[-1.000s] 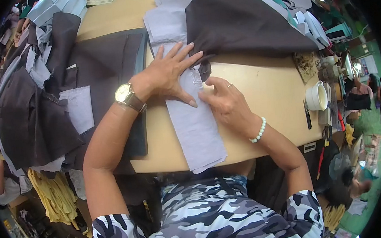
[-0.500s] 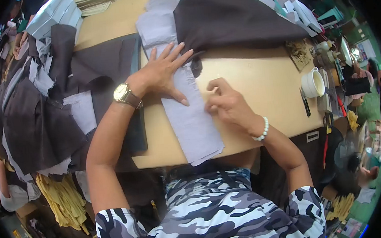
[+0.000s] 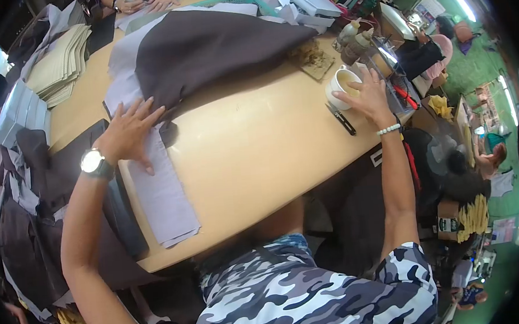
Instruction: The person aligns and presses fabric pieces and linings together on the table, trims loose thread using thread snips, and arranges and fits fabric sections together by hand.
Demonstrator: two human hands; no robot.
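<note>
Shirt [image 3: 316, 290]: camouflage — grey, black, white | watch [image 3: 93, 161]: round, pale face — left | bracelet [image 3: 388, 129]: pale beads — right

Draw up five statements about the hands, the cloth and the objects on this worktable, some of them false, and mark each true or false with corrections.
1. The left hand lies spread on the pale cloth strip. True.
2. The watch is on the right wrist. False: it is on the left; the right wears a bead bracelet.
3. The right hand is at the white cup. True.
4. The black slender tool stands inside the cup. False: it lies on the table beside it.
5. The large dark cloth lies beyond the left hand, farther from the person. True.
</note>
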